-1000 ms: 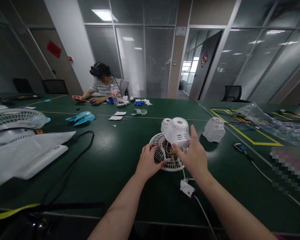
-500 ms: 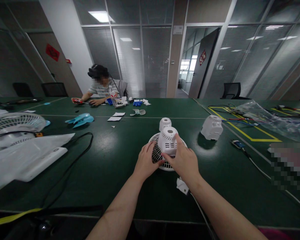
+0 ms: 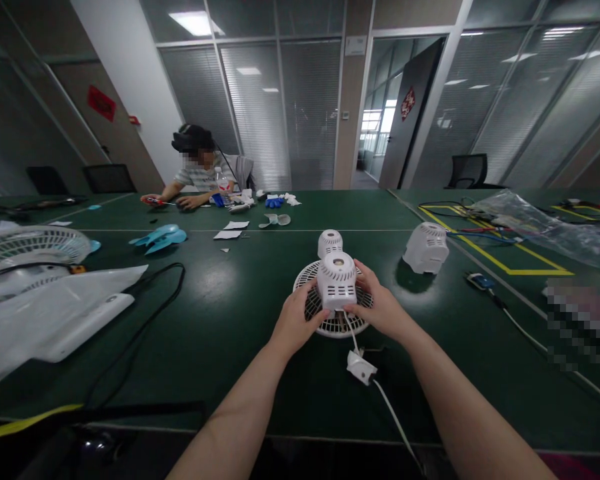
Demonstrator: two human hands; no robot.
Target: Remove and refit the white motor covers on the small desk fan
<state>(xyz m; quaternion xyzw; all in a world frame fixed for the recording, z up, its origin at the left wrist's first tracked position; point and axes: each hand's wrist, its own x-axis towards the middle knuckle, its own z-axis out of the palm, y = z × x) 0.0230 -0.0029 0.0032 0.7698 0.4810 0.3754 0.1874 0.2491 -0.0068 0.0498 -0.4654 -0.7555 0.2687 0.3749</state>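
Both hands grip a white vented motor housing (image 3: 337,280) from its two sides, above a round white fan grille (image 3: 307,303) on the table. My left hand (image 3: 296,319) presses its fingers and thumb on the left side. On the right side, my right hand (image 3: 379,303) does the same. A white cord runs from the housing's underside to a small white switch box (image 3: 361,367) on the table. Just behind stands a second, smaller-looking white vented housing (image 3: 330,243). Whether the held housing touches the grille is hidden.
Another white housing (image 3: 427,249) stands to the right, near a cable with a blue connector (image 3: 479,281). At left lie a fan grille (image 3: 55,243), a white plastic bag (image 3: 45,313) and blue fan blades (image 3: 160,238). A person (image 3: 200,170) sits across the green table (image 3: 220,373).
My right hand has shifted from over the housing's front to its right side. The housing's front, the cord and the switch box now show more. The camera has tilted slightly.
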